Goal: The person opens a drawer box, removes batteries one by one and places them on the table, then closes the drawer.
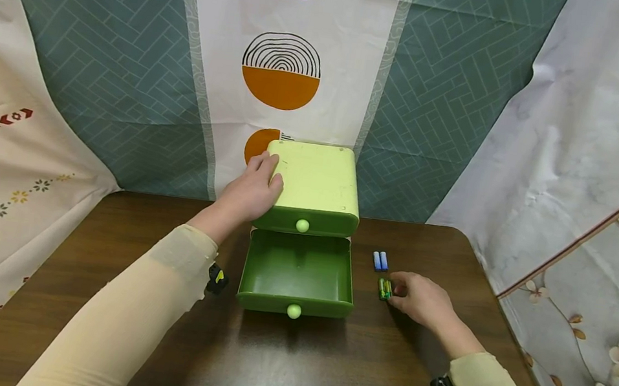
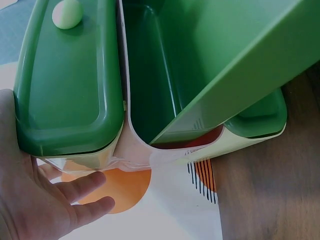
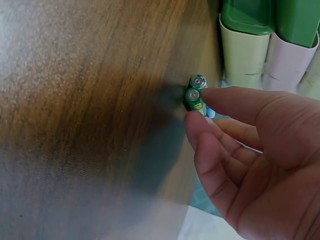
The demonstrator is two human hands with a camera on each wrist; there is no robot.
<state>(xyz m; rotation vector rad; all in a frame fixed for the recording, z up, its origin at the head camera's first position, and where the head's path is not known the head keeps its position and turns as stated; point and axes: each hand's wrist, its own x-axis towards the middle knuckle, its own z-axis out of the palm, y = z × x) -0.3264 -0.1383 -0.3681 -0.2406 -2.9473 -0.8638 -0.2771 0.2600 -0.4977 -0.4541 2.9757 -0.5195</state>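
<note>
A small drawer cabinet (image 1: 317, 178) with a pale yellow-green top and dark green drawers stands on the table. Its lower drawer (image 1: 299, 270) is pulled out with a bare floor, while the upper drawer (image 1: 335, 224) is in. My left hand (image 1: 254, 189) rests on the cabinet's upper left edge; its fingers (image 2: 82, 187) stretch along the side in the left wrist view. Right of the drawer lie two green batteries (image 1: 385, 289), side by side. My right hand (image 1: 424, 299) pinches at the nearer one with thumb and index finger (image 3: 195, 125).
Two blue-and-white batteries (image 1: 380, 261) lie just beyond the green ones. A patterned cloth (image 1: 438, 105) hangs behind the cabinet at the back edge of the brown wooden table (image 1: 286, 372). More cloth hangs at the left and right sides.
</note>
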